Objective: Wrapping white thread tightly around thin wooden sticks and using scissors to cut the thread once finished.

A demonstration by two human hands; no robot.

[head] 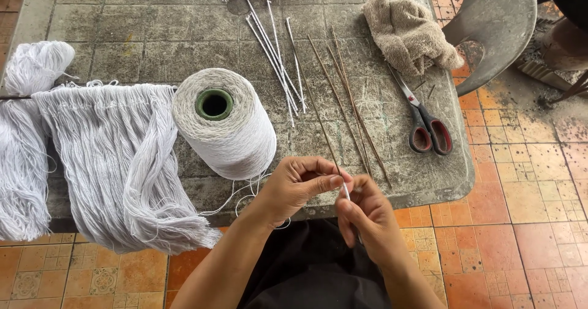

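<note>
Both our hands, left [298,186] and right [366,217], pinch one thin stick [345,189] wound with thread from the cone [224,123] (loose grip probably means unravelling).

Between my left hand [300,186] and right hand [367,217], a thin stick [345,189] wrapped in matt white thread. Just beyond my left hand, a cone of soft, fuzzy off-white yarn [229,128] on a rough, stained stone-like table [141,33]. Beyond my right hand: bare brown wooden sticks [349,101], scissors [422,116] with dull metal blades and glossy red plastic handles, coarse beige cloth [407,33].
</note>
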